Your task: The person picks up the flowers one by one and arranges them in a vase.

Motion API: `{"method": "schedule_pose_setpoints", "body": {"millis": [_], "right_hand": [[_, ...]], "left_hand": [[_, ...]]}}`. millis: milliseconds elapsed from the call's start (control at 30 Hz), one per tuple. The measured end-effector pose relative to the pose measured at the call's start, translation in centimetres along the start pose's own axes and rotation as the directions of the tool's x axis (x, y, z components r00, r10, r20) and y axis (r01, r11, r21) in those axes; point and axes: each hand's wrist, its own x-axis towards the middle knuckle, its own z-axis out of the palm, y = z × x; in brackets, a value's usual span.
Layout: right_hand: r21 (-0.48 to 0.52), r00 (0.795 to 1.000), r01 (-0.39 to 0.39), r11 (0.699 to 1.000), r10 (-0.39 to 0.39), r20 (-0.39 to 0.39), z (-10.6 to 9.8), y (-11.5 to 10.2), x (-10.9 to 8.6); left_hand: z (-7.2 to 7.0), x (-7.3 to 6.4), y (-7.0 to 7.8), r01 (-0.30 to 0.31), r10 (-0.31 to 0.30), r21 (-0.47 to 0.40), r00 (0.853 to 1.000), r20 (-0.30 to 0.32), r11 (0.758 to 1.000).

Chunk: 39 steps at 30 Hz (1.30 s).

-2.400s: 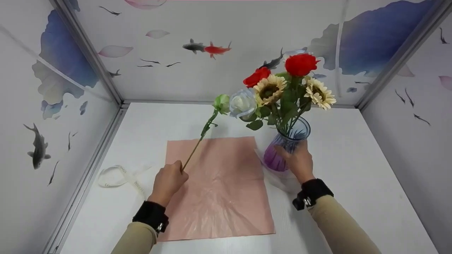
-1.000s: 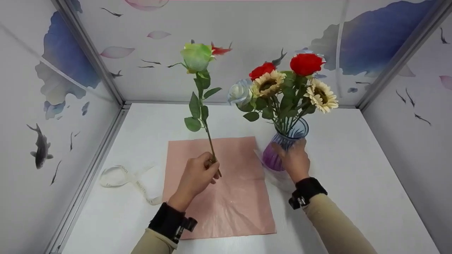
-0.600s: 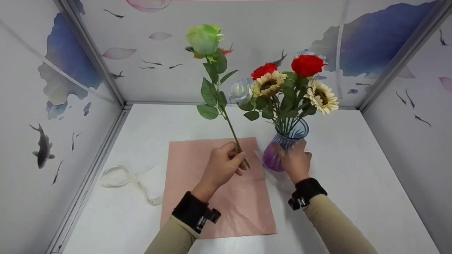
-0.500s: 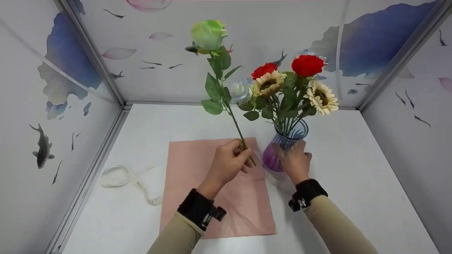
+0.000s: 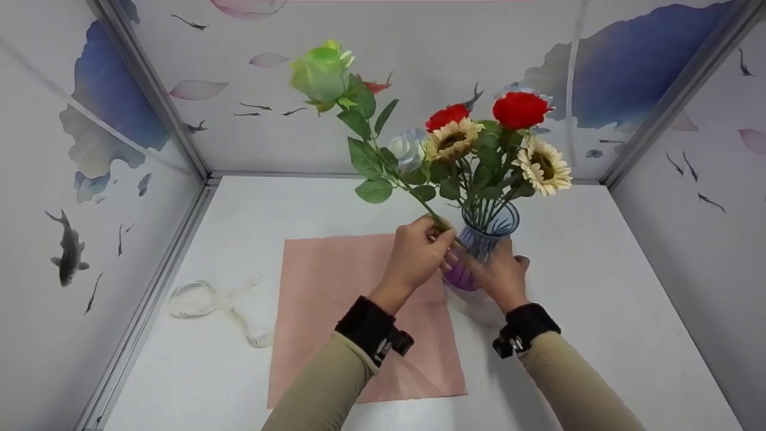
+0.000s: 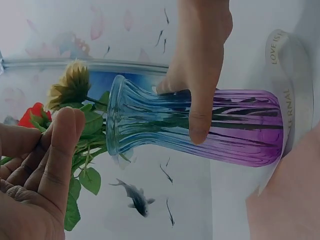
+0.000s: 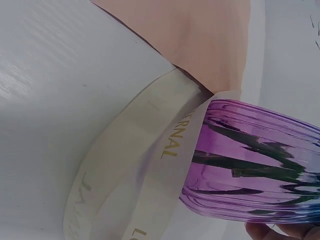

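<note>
My left hand [image 5: 419, 254] pinches the stem of a green rose [image 5: 320, 78] low down, left of the vase. The rose leans up and to the left, its stem's lower end beside the vase's neck. My right hand [image 5: 502, 275] grips the ribbed glass vase [image 6: 240, 125], blue at the top and purple at the base. In the left wrist view, that hand's thumb lies across the vase's side. Out of the vase rise red roses [image 5: 520, 110], cream sunflowers [image 5: 543, 164] and a pale blue rose [image 5: 408, 149]. Their stems show through the glass in the right wrist view.
A pink wrapping sheet [image 5: 335, 311] lies flat on the white table [image 5: 598, 287]. Printed white ribbon [image 5: 239, 320] lies loosely curled to its left; more ribbon [image 7: 165, 165] runs at the vase's base. Walls with painted fish enclose the table on three sides.
My left hand has raised the green rose and carried it right, toward the vase. Most recently its bloom has tipped left while the stem's lower end moved right. My right hand stays on the vase.
</note>
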Motion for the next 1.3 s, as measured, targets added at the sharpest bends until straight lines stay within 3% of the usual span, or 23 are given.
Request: {"method": "schedule_pose_setpoints", "body": {"millis": [367,600,667,867,1133,1300], "right_hand": [[-0.084,1.0,-0.005,0.996,0.007,0.016,0.3,0.0,0.1],[-0.028,1.0,-0.009,1.0,0.01,0.03,0.4,0.0,0.1],[-0.014,1.0,-0.005,1.0,0.005,0.024,0.4,0.0,0.0],[0.026,1.0,0.008,1.0,-0.008,0.005,0.4,0.0,-0.1],[0.017,0.999,0.012,1.0,-0.011,-0.039,0.6,0.1,-0.3],[0.009,0.999,0.007,1.0,-0.006,-0.04,0.6,0.1,-0.3]], "left_hand": [[2.0,2.8,-0.1,0.017,-0.014,0.109,1.0,-0.025,0.994],[2.8,4.2,-0.7,0.049,-0.039,0.246,0.998,-0.042,0.968],[2.9,4.4,-0.8,0.047,-0.031,0.326,0.998,-0.055,0.944],[3.4,4.9,-1.4,0.064,-0.027,0.545,0.997,-0.075,0.836],[4.1,5.3,-1.2,0.124,-0.112,0.594,0.992,-0.058,0.795],[4.8,5.4,-0.9,0.136,-0.131,0.655,0.99,-0.056,0.743]]}}
